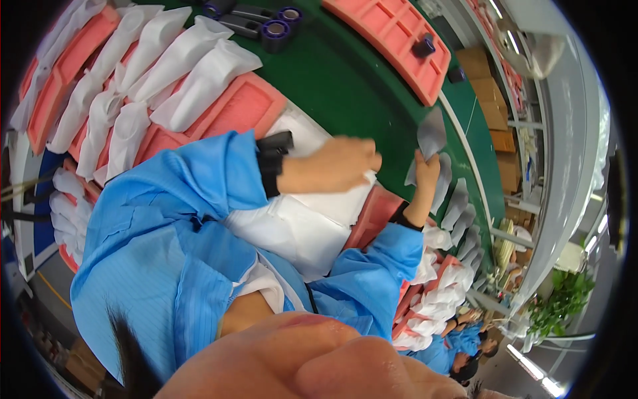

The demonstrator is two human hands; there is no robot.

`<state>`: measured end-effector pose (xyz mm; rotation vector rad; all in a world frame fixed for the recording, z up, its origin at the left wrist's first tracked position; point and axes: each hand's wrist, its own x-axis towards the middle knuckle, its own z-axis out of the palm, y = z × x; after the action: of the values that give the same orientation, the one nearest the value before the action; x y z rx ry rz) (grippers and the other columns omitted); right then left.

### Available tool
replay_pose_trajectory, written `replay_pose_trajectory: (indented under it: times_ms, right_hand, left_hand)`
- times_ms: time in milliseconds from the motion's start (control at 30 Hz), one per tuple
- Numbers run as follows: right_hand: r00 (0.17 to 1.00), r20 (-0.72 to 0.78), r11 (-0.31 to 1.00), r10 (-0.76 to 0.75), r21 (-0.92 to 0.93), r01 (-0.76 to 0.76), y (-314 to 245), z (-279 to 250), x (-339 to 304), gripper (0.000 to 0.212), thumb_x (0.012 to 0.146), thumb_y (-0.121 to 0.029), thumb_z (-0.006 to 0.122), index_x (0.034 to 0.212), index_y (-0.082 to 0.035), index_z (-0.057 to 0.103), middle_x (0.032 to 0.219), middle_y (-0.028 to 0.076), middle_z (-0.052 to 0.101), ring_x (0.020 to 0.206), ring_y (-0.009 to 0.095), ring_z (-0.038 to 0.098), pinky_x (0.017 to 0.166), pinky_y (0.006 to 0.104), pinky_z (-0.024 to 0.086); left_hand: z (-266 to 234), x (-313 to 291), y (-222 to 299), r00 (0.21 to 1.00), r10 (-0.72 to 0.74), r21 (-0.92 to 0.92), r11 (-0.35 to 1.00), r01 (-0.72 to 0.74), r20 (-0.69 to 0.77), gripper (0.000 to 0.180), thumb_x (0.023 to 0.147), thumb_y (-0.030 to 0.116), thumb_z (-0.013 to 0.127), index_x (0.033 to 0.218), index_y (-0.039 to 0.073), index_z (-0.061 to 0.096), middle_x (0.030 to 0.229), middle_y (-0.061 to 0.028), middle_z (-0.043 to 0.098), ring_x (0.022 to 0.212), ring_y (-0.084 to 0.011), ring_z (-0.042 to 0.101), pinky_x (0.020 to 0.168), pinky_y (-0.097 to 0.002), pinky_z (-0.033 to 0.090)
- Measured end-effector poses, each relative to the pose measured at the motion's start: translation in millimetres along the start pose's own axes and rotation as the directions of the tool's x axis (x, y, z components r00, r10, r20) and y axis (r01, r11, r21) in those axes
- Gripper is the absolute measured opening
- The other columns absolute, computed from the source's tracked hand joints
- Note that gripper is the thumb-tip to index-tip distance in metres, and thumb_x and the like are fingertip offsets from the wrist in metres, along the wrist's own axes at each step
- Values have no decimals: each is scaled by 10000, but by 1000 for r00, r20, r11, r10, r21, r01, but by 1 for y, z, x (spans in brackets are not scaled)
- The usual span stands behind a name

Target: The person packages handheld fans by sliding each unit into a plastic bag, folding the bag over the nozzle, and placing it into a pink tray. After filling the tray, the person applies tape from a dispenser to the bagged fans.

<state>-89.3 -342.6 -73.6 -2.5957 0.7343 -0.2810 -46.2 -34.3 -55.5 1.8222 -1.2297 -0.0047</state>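
Note:
Over a stack of white packing sheets (312,206), my left hand (332,165) is closed. Its fingertips pinch what looks like a corner of the top white sheet. My right hand (427,174) grips a grey, leaf-shaped piece (432,133), its fingers wrapped round the lower end. Similar grey pieces (457,199) lie in a row beside and below that hand on the green tabletop (332,86). Left of my left hand is a pink foam tray (249,106) bearing white-wrapped items (193,86). Another pink tray edge (377,211) shows between my forearms.
Dark handled devices with purple-rimmed round ends (276,30) lie at the far side. A pink compartment tray (392,40) there holds one small dark cylinder (423,45). More white-wrapped items (432,312) stand at the right. Cardboard boxes (488,100) and people in blue (458,342) are beyond.

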Motion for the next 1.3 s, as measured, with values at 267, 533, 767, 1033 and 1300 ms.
replay_pose_trajectory:
  times_ms: [267,533,767,1033,1300]
  right_hand:
    - [966,25,822,-259,-520,234,-76,28,25,491,798,-257,669,1208,-8,561,1195,222,588,1137,353,553,970,430,438]
    - [792,229,778,-566,467,421,-264,176,40,732,643,-202,855,1240,34,503,1196,172,601,1121,262,576,910,367,490]
    - [846,260,708,-465,682,180,-277,184,35,635,591,-77,840,1140,10,533,1048,91,632,966,197,610,883,322,478]
    - [827,16,590,-562,708,387,-196,-2,-18,585,564,25,738,1108,-11,525,1030,109,611,972,207,603,898,332,469]
    - [797,-408,546,-445,581,603,-83,-63,-73,524,551,19,671,1051,-4,514,1008,163,597,955,267,606,881,394,479]
  left_hand:
    - [49,-25,-13,965,148,99,980,-172,217,381,676,332,771,901,64,619,918,-98,568,883,-279,582,717,-382,460]
    - [95,-37,-33,971,239,155,959,-236,-1,235,779,263,675,894,62,636,973,-111,604,955,-287,566,755,-376,454]
    - [94,-32,-24,918,193,-101,965,-240,-346,112,729,150,629,802,66,647,847,-106,634,838,-330,600,674,-434,473]
    - [44,-14,-20,988,3,-117,993,15,156,135,781,195,665,727,80,618,777,-84,641,799,-275,637,634,-388,486]
    - [-5,14,-23,967,-118,-562,795,228,226,116,839,127,689,839,30,625,753,-18,614,670,-98,562,595,-243,443]
